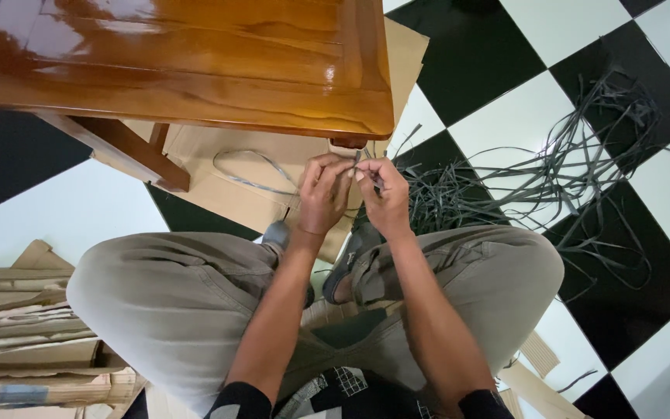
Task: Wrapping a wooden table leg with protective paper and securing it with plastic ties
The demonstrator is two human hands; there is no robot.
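I pinch the grey strip (358, 164) in both hands, left hand (324, 194) and right hand (382, 198), keeping it taut just below the wooden stool's (195, 62) corner leg.

Glossy varnished wood table (195, 70); matt cardboard (219, 174); glossy floor tiles (521, 124).

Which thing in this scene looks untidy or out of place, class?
The loose pile of thin dark grey strips sprawls tangled across the black-and-white checkered floor, right of the glossy wooden table. Both hands, left hand and right hand, pinch one strip between them.
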